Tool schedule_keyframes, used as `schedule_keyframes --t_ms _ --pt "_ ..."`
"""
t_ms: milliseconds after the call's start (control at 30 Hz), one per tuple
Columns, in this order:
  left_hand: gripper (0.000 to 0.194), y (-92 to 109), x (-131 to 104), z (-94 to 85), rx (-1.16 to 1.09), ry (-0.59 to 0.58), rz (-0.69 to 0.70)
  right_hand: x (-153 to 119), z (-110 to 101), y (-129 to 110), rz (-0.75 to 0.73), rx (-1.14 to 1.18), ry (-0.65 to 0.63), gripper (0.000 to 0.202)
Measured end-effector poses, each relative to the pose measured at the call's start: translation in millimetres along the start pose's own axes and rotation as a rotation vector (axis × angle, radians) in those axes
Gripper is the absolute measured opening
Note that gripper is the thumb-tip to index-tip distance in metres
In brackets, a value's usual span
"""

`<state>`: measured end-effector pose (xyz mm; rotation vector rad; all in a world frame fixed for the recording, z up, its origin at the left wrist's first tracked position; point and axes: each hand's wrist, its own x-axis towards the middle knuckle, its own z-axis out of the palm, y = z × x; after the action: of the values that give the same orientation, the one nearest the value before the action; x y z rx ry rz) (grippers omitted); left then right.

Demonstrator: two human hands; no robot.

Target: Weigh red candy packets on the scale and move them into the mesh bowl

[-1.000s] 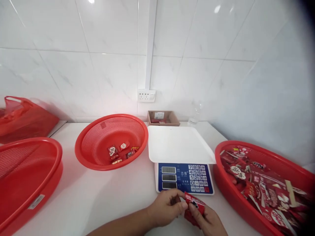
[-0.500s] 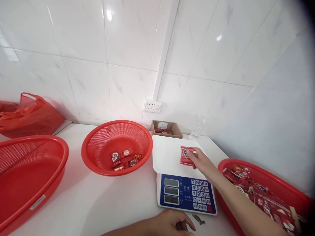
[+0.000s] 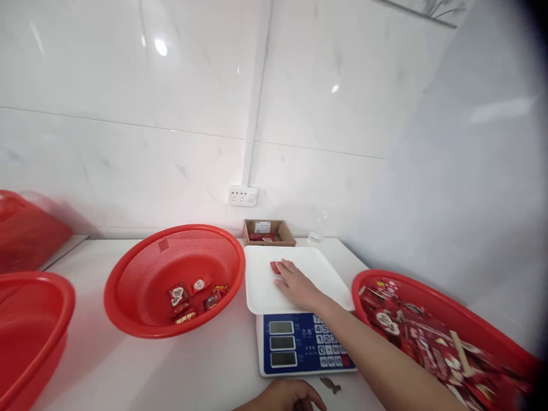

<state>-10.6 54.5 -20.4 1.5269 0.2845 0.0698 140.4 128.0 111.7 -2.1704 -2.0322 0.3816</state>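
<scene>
A white tabletop (image 3: 205, 365) ran back to a pale wall (image 3: 180, 165). Your right hand (image 3: 297, 286) reached over a packet (image 3: 274, 267) on the scale's (image 3: 302, 345) white tray (image 3: 259, 291), thumb apart from the fingers; whether they pinched it, I couldn't tell. The flat tray presumably kept it steady. Your left hand (image 3: 280, 395) curled loosely near a brown scrap (image 3: 331, 385), its grip unclear. Baskets of packets flanked the scale, left (image 3: 143, 285) and right (image 3: 454, 307), probably for easy reach. The packet looked red and small, partly hidden by your fingertips.
</scene>
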Motion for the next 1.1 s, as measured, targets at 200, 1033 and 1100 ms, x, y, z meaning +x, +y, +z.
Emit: schedule_keyframes --t_ms 200,1033,1100 --pt "0.058 12.5 -13.5 1.7 -0.013 0.000 0.038 -25.4 -22.0 28.0 0.021 0.035 0.054 0.067" --pt "0.067 22.5 -14.8 4.1 -0.056 -0.007 -0.016 -179.7 -71.9 213.9 0.640 -0.037 0.497 0.025" --pt "0.067 22.6 -14.6 3.9 -0.043 -0.003 -0.013 -183.5 -82.1 209.8 0.669 -0.052 0.537 0.028"
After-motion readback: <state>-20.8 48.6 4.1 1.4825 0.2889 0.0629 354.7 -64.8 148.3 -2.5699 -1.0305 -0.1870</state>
